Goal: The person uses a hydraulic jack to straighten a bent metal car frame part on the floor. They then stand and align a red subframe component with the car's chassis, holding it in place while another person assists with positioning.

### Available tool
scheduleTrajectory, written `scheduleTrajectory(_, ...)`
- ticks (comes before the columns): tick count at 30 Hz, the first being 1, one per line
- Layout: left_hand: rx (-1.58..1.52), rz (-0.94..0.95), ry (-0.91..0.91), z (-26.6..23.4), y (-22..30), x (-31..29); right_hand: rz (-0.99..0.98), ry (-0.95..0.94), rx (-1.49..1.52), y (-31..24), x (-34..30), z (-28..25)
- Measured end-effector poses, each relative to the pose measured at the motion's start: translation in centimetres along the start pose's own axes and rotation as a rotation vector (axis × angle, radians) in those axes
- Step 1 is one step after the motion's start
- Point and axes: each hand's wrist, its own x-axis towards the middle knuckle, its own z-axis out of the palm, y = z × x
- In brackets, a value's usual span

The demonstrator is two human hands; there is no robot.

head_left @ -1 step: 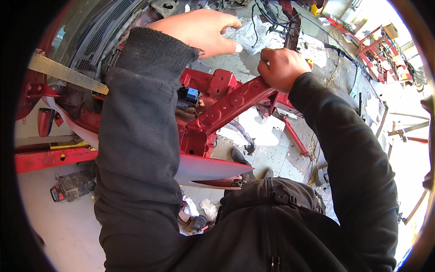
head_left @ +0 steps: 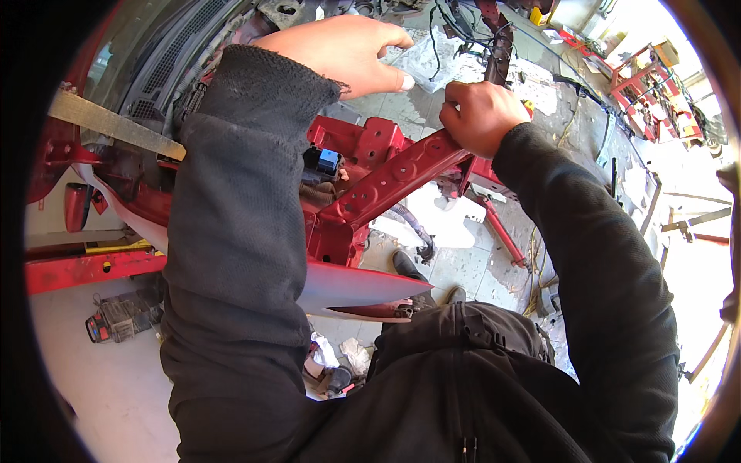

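Note:
My right hand (head_left: 485, 116) is closed over the far end of a red metal rail (head_left: 401, 179), part of a car's stripped front body. Its fingers curl down around the edge, and their tips are hidden. Farther left, my left hand (head_left: 340, 55) reaches out above the engine bay, thumb apart from the fingers, with nothing visible in it. Below that hand are red body brackets (head_left: 378, 143) and a black part with a blue connector (head_left: 327, 160). A grey and red fender panel (head_left: 363, 290) juts out in front of my body.
A flat wooden strip (head_left: 116, 123) lies across the car at left. Black wiring (head_left: 436, 42) hangs over the far crossmember. On the tiled floor are a red strut-like bar (head_left: 505, 235), a corrugated hose (head_left: 417, 228), and a dark power-tool-like device (head_left: 123, 318). A red rack (head_left: 656, 96) stands far right.

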Motion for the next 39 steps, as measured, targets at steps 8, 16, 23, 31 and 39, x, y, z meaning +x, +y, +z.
scheduleTrajectory(8,-0.001,-0.017,-0.004,-0.1,0.3,0.0,0.005,-0.001,0.0,0.0,0.0,0.0)
scheduleTrajectory(16,0.015,-0.001,0.071,-0.4,-0.4,-0.2,0.013,-0.012,0.002,-0.1,-0.1,-0.1)
scheduleTrajectory(23,-0.133,-0.135,0.051,-2.5,-1.8,-0.9,-0.009,0.009,0.019,0.1,0.0,0.0)
scheduleTrajectory(31,-0.068,-0.079,0.036,-0.8,-1.3,-0.3,0.002,0.002,0.013,0.0,-0.1,-0.1)
scheduleTrajectory(39,-0.062,-0.144,-0.071,-0.6,-1.4,0.4,0.007,0.013,-0.003,-0.2,0.0,-0.3)
